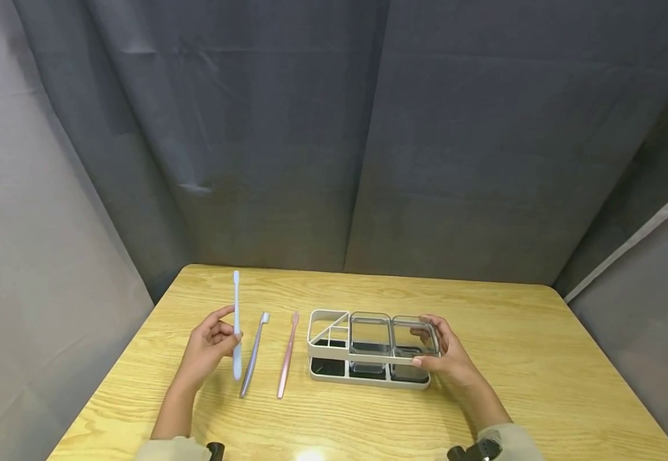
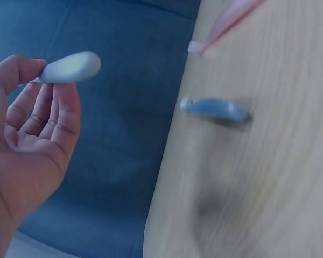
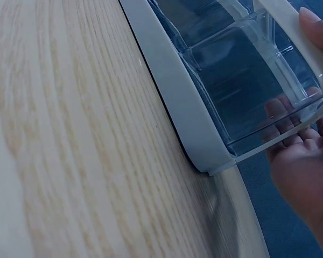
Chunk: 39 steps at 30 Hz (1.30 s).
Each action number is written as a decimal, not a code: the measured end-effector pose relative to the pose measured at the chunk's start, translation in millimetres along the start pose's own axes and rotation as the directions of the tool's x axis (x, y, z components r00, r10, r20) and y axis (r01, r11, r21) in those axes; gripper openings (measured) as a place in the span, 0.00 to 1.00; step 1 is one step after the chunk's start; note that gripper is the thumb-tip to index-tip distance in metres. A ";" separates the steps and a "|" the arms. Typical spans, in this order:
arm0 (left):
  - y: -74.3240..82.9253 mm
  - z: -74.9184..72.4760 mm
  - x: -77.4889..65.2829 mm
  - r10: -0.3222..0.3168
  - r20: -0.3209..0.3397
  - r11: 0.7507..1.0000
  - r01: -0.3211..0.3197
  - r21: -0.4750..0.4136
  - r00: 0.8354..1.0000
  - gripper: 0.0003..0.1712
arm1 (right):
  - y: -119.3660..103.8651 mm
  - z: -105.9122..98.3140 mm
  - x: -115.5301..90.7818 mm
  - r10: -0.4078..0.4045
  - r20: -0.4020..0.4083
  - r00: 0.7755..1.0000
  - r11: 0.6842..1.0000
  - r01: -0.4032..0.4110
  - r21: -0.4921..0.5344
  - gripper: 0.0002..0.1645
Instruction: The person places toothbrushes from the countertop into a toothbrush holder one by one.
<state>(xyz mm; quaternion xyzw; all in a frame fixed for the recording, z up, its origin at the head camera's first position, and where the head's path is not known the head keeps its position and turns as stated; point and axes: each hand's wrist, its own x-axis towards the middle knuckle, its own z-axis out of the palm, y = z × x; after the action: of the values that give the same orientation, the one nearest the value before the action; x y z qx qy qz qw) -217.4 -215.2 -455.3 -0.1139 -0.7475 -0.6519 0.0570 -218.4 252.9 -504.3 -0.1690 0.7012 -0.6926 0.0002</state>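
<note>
Between thumb and fingers, my left hand [image 1: 210, 346] pinches a light blue toothbrush [image 1: 237, 358], its head pointing up, above the table. In the left wrist view the handle end of that toothbrush [image 2: 72, 67] faces the camera. A darker blue toothbrush [image 1: 251, 358] lies just right of it on the table, and a pink toothbrush [image 1: 288, 362] lies farther right. My right hand [image 1: 446, 351] grips the right end of a white toothbrush holder [image 1: 328, 352], thumb at the front of its upper rim. Two clear cups [image 1: 371, 333] sit in the holder; fingers show through the right one.
The wooden table [image 1: 541, 371] has a rounded back edge. Dark grey curtains [image 1: 265, 141] hang behind it, and lighter cloth [image 1: 40, 224] covers the left side. A dark device is worn at each wrist.
</note>
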 end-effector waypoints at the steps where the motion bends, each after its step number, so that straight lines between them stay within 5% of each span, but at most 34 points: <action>1: 1.2 1.8 0.8 0.010 0.001 1.000 -0.010 -0.009 1.000 0.29 | -0.6 0.1 0.0 -0.004 0.002 1.000 1.000 0.004 -0.007 0.47; 11: 15.1 26.1 11.4 0.045 -0.036 0.995 -0.048 -0.084 0.998 0.17 | -3.9 1.7 0.4 -0.009 0.000 1.000 1.000 0.009 -0.002 0.47; 24: 26.9 48.7 17.1 0.077 -0.035 0.989 -0.080 -0.126 0.996 0.16 | 0.0 0.8 0.6 -0.022 0.025 0.999 0.999 0.021 0.027 0.47; 33: 56.9 64.6 16.2 0.160 -0.027 0.981 -0.161 -0.107 0.987 0.12 | 0.0 1.7 2.2 -0.010 -0.003 1.000 1.000 0.010 0.010 0.47; 39: 49.2 71.0 24.7 0.164 -0.009 0.975 -0.163 -0.152 0.986 0.09 | 0.7 3.9 3.1 0.013 -0.012 1.000 1.000 -0.013 0.014 0.47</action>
<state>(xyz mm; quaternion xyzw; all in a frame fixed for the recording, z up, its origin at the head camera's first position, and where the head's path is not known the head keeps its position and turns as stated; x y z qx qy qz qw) -224.8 -136.7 -412.4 -0.1803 -0.6836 -0.7001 0.1000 -220.6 248.3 -504.3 -0.1600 0.6977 -0.6983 0.0015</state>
